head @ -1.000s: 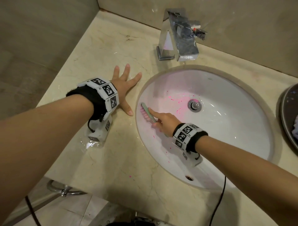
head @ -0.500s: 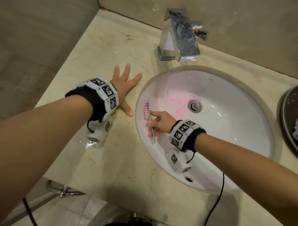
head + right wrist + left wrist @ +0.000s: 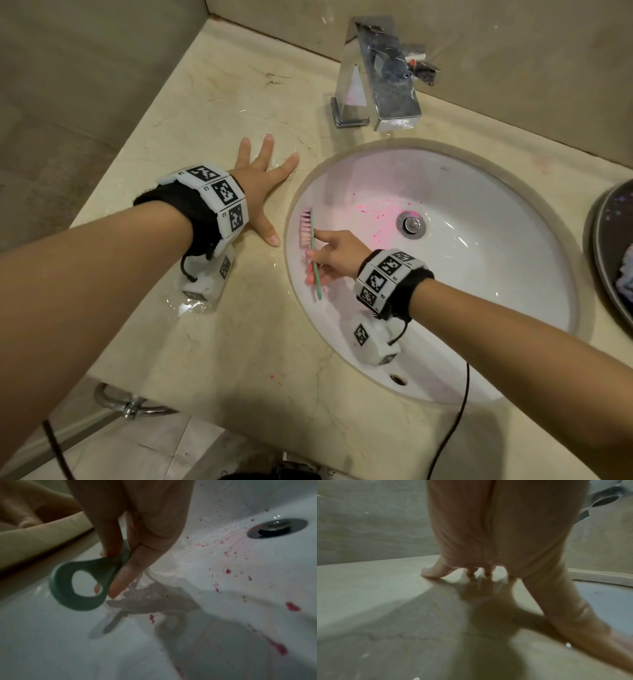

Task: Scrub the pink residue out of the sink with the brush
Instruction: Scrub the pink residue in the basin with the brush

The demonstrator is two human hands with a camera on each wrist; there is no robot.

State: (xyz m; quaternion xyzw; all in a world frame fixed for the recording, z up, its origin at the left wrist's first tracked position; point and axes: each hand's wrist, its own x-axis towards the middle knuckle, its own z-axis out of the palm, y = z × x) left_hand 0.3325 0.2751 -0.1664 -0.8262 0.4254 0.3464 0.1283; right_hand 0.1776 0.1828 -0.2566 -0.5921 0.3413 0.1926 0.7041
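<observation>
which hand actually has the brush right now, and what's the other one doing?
The right hand, down inside the sink, pinches the green brush by its handle. The left hand holds nothing: it lies flat, fingers spread, on the countertop.

A wet, beige marble countertop (image 3: 212,342) carries an inset white oval basin (image 3: 496,291), a chrome square faucet (image 3: 380,92) beyond the left hand's (image 3: 260,185) flat, spread fingers (image 3: 267,147), and a dark round tray (image 3: 613,246).
</observation>
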